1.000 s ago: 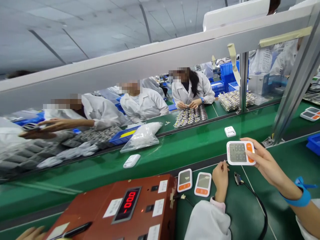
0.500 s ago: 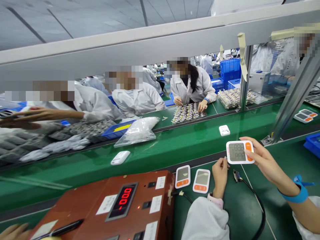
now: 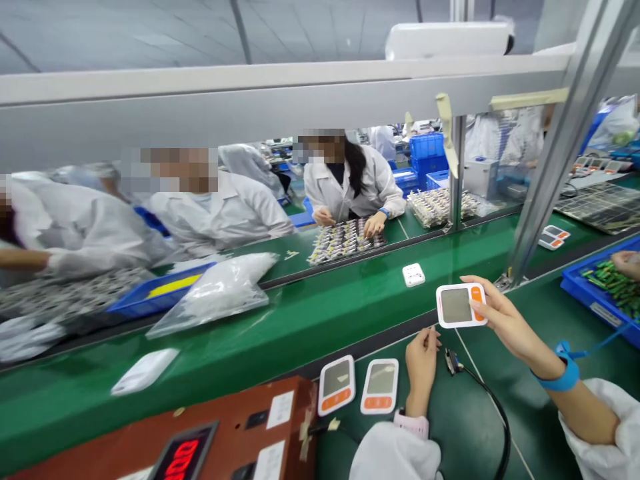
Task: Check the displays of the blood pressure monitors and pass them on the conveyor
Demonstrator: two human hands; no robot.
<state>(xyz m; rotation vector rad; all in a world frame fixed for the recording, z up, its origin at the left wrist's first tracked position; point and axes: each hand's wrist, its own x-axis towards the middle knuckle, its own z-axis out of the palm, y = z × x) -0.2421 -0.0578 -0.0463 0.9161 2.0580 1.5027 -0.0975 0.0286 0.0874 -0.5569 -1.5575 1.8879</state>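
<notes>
My right hand [image 3: 505, 320] holds a white display unit [image 3: 456, 307] with orange buttons, thumb on the button side. Its grey screen is blank and faces me. My left hand [image 3: 421, 363] is just below the unit's lower left corner, fingers curled and pressed together; whether they pinch anything is hidden. Beside that hand, a black cable ends in a connector [image 3: 453, 361] lying on the green bench. Two similar units lie left of my left wrist: a nearer display unit [image 3: 380, 387] and a farther-left display unit [image 3: 337, 385].
A red-brown box [image 3: 240, 393] with a red digital readout stands at lower left. On the green belt [image 3: 320, 300] lie a white unit [image 3: 413, 275] and another white piece [image 3: 145, 371]. A metal post [image 3: 555, 147] rises at right, near a blue bin [image 3: 575, 287]. Co-workers sit across the belt.
The screen of the held unit showed digit segments and is now blank. My view has swung right, so the scene sits farther left. My right hand still grips the unit.
</notes>
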